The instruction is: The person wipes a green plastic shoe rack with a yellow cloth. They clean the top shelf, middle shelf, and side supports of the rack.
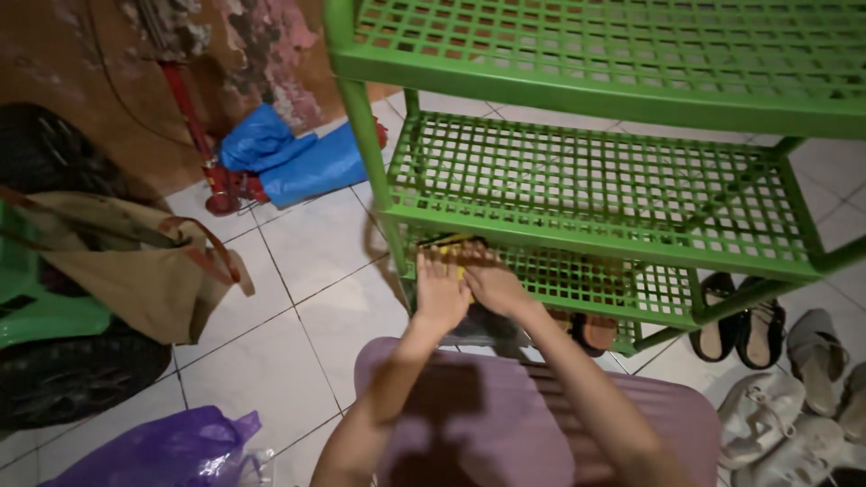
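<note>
Both my hands reach under the lowest shelf of a green plastic lattice rack. My left hand and my right hand lie side by side on a dark shoe with yellow trim at the left end of that shelf. Fingers press on the shoe's top; whether they grip it is unclear. A brown sandal sits to the right on the same shelf. My lap in purple cloth is below.
Black-and-tan sandals and pale shoes lie on the white tile floor at right. A tan bag, green chair, blue bags, a red tool and a purple plastic bag are at left.
</note>
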